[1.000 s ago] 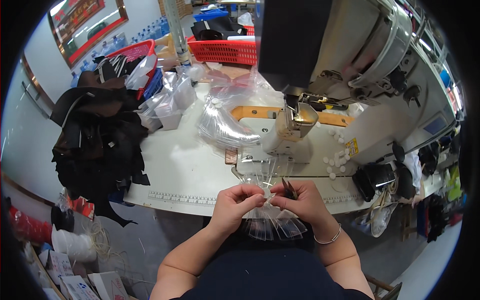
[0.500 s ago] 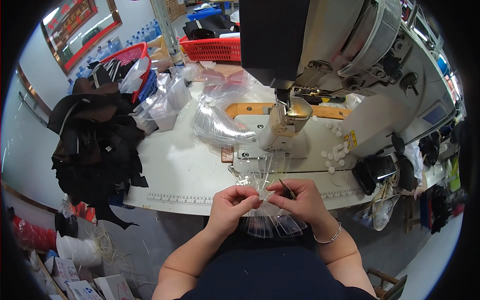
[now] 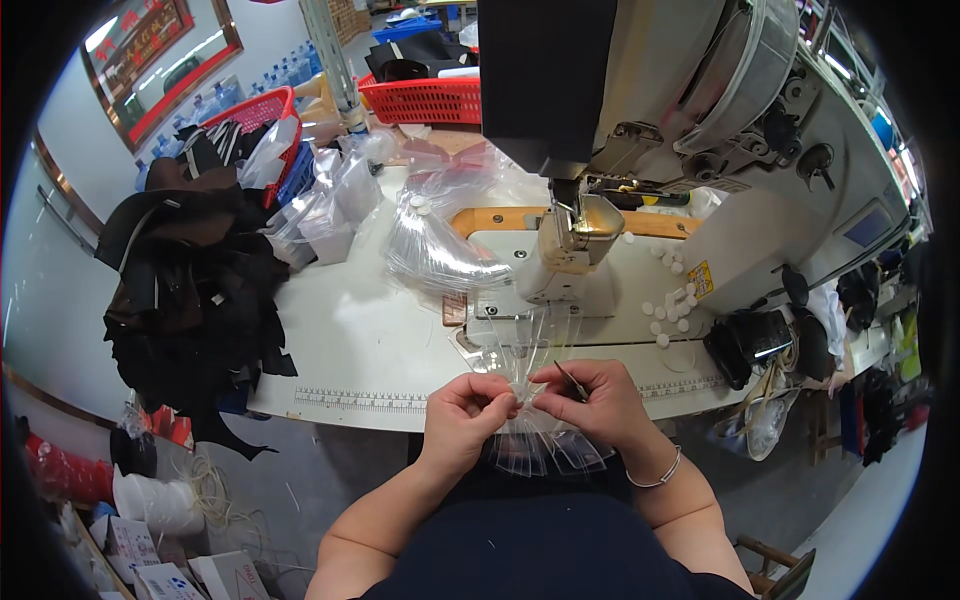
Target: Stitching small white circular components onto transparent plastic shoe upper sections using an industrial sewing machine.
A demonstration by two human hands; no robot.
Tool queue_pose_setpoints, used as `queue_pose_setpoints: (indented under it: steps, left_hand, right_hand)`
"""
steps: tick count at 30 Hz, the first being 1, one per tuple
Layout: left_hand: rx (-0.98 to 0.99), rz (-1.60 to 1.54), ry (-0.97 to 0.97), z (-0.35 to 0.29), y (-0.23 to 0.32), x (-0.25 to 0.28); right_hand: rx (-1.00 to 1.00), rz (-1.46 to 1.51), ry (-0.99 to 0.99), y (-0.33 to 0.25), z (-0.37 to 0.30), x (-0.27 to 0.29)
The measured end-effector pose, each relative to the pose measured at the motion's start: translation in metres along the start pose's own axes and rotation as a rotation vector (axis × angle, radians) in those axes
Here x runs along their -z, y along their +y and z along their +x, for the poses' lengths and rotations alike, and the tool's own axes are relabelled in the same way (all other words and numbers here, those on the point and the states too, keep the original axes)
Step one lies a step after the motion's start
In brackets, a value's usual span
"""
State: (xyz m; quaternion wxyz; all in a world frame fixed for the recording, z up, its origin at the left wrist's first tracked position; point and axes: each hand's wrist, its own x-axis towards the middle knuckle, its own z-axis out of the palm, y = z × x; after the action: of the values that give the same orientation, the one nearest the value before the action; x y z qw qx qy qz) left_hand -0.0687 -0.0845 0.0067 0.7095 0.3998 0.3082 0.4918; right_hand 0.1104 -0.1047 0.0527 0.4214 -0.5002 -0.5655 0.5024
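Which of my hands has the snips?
Your right hand, the one with the bracelet: the dark snips jut from its grip. Your left hand, at the clear plastic fan, shows none.

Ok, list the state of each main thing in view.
Clear plastic fan: spread, held up
Snips: gripped; blades open or shut unclear
Left hand: pinched shut on the fan
Right hand: pinched there too, holding the snips
White discs: loose, scattered
Clear plastic stack: fanned, lying down
Black material: heaped
Red baskets: loaded
Sewing machine: running or not, unclear
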Motion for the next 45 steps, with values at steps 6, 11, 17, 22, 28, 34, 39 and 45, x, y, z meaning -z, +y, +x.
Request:
queue_pose_setpoints:
  steps: [6,11,17,22,28,34,39,45]
  left_hand:
    - [-0.054,-0.016,0.062,-0.001,-0.002,-0.007]
    - [-0.033,-0.029,0.07,0.001,-0.002,-0.006]
    - [-0.073,-0.127,0.072,0.001,-0.008,-0.005]
    - [-0.06,-0.174,0.127,0.002,-0.012,-0.004]
    - [-0.048,-0.213,0.107,0.0,-0.013,-0.004]
    - [-0.163,-0.11,0.159,-0.002,-0.01,-0.01]
    - [-0.111,-0.1,0.055,-0.004,-0.007,-0.005]
    - [0.085,-0.173,0.059,0.002,-0.007,0.0]
  right_hand:
    - [0.006,0.014,0.006,0.001,0.002,-0.002]
    - [0.001,0.008,0.01,0.002,0.002,-0.002]
    - [-0.021,0.012,0.005,0.003,0.002,-0.004]
    - [-0.014,0.027,0.016,0.007,0.004,-0.005]
    - [-0.021,0.05,0.003,0.008,0.004,-0.006]
    - [-0.044,0.055,-0.037,0.011,0.005,-0.004]
    - [-0.024,0.043,-0.057,0.006,0.008,-0.006]
    - [-0.031,0.014,-0.004,0.016,0.01,-0.01]
